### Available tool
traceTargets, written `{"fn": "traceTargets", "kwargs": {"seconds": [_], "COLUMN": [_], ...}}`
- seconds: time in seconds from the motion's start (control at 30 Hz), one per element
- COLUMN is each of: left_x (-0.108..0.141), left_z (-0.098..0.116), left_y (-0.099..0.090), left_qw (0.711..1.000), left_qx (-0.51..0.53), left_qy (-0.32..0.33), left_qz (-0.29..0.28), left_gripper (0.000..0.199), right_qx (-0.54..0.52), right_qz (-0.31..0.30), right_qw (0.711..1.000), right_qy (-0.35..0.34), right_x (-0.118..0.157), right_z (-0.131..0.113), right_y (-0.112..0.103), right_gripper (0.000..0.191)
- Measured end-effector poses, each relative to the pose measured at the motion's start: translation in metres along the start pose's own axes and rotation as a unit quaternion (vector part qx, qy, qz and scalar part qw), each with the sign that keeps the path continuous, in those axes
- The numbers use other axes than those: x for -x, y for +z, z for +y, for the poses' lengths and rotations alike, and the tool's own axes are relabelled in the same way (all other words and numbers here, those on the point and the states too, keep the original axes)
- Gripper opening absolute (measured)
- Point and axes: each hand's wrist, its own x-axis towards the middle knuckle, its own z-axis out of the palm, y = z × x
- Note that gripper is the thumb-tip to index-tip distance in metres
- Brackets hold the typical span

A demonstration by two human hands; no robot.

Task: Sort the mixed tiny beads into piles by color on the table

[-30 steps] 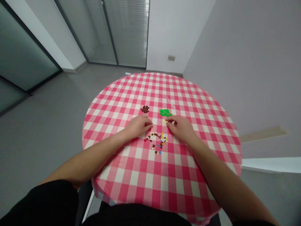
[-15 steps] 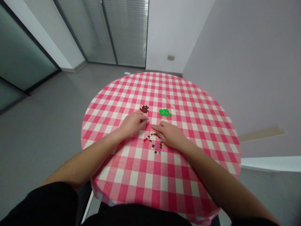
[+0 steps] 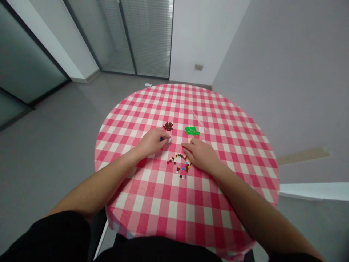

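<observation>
My left hand is low over the table with its fingers curled inward. Small blue pieces show under its fingertips, and I cannot tell whether they are gripped or lie on the cloth. My right hand rests to the right with its fingers stretched toward the middle and nothing visible in them. Beside it lies a scattered group of tiny mixed pieces, brown, white, blue, yellow and red, like small building bricks. A few cream pieces are partly hidden behind the right hand.
A dark brown heap of small pieces lies beyond my left hand. Bright green pieces form another heap beyond my right. A red and white checked cloth covers the round table. A wall stands at the right.
My right hand has drawn a little to the right, away from the middle. The left has shifted slightly left, and more blue shows at its fingertips.
</observation>
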Motion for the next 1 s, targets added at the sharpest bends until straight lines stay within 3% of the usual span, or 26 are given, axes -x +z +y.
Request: {"fn": "traceTargets", "kwargs": {"seconds": [0.17, 0.37, 0.53, 0.67, 1.0], "left_x": [0.001, 0.004, 0.005, 0.006, 0.007], "left_z": [-0.001, 0.006, 0.008, 0.01, 0.014], "left_y": [0.002, -0.004, -0.009, -0.009, -0.007], "left_qw": [0.998, 0.981, 0.963, 0.957, 0.954], "left_qx": [0.015, 0.036, 0.056, 0.058, 0.043], "left_qy": [0.05, 0.138, 0.152, 0.151, 0.157], "left_qz": [-0.029, -0.131, -0.213, -0.241, -0.251], "left_gripper": [0.018, 0.018, 0.018, 0.018, 0.015], "right_qx": [-0.006, -0.008, -0.067, -0.107, -0.111], "right_qz": [0.013, 0.022, 0.032, 0.004, -0.02], "right_qw": [0.999, 0.997, 0.997, 0.989, 0.987], "right_qy": [0.029, 0.073, -0.026, -0.104, -0.113], "right_x": [0.001, 0.002, 0.003, 0.003, 0.001], "right_z": [0.007, 0.011, 0.005, -0.006, -0.008], "right_y": [-0.003, -0.006, -0.002, 0.001, 0.007], "right_gripper": [0.027, 0.028, 0.024, 0.023, 0.023]}}
